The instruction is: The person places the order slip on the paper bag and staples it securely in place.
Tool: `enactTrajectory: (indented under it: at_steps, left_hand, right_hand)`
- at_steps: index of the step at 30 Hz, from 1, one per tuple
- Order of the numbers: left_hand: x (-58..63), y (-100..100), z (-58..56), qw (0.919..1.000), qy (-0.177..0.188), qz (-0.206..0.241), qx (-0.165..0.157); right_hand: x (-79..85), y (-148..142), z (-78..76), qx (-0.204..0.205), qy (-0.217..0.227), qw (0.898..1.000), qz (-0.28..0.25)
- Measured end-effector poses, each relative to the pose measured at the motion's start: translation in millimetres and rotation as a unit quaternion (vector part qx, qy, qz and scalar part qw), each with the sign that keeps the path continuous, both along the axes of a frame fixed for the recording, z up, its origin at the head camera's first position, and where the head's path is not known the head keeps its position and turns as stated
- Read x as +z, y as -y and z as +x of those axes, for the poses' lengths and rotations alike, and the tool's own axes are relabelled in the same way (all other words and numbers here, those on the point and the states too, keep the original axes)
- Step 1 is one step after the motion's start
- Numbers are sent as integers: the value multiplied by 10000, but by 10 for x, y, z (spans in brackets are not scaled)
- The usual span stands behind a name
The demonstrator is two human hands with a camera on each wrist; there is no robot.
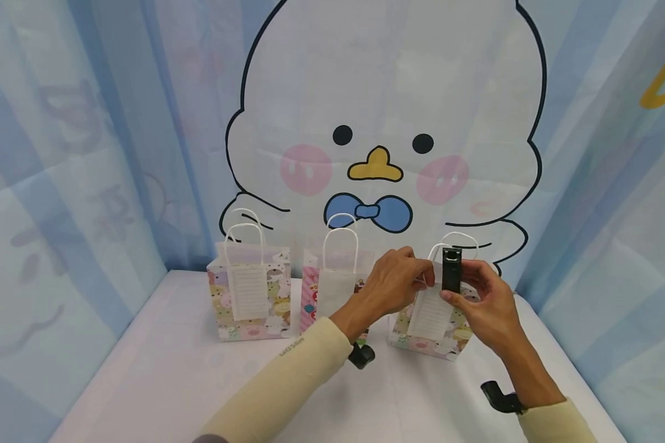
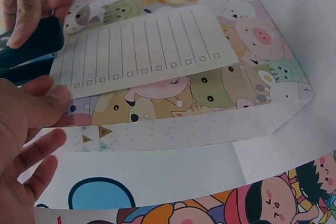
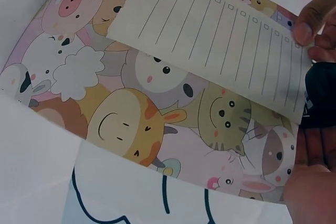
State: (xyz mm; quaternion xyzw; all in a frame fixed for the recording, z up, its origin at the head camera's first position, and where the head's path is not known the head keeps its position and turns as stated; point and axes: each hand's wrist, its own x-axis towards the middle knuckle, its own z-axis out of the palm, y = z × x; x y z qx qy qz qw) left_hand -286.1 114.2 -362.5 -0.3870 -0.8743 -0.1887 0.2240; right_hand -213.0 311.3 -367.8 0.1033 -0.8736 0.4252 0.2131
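Observation:
A paper gift bag with cartoon animals (image 1: 459,346) stands at the right of the table. Against its front lies a lined paper slip (image 1: 429,315) with small checkboxes, its lower end lifted off the bag in the left wrist view. My left hand (image 1: 399,280) pinches the slip's top corner at the bag's rim. My right hand (image 1: 490,304) grips a black stapler (image 1: 451,271), held upright over the top edge of the slip. In the left wrist view the stapler's jaws (image 2: 31,45) straddle the slip's top edge.
Another animal-print bag (image 1: 279,301) with a lined slip (image 1: 248,292) stands at the left. Between the two is a pink bag (image 1: 309,298) with a pale slip (image 1: 335,294), partly behind my left forearm. Behind the white table (image 1: 144,369) hangs a printed curtain (image 1: 388,80).

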Motion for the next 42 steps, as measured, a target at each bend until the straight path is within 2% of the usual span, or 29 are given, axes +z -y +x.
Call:
enactTrajectory:
  at_steps: [6, 15, 22, 31, 37, 42]
  left_hand:
    - [-8, 10, -16, 10000, 19, 6, 72]
    - [-15, -4, -25, 10000, -21, 37, 62]
    - [-4, -3, -23, 9999, 14, 11, 119]
    - [-7, -4, -31, 9999, 69, 44, 76]
    - [-15, -9, -31, 9999, 108, -11, 117]
    - [-10, -22, -22, 9997, 184, 28, 167]
  right_hand:
    - [-19, -3, 21, -102, 164, 9995, 259]
    - [-76, -19, 12, -112, 8, 9991, 419]
    - [-83, -6, 6, -290, -47, 9977, 606]
    - [-125, 44, -11, -596, -269, 9971, 382]
    - [-126, 18, 25, -373, -239, 9985, 330]
    - [-31, -31, 72, -285, -354, 9975, -540]
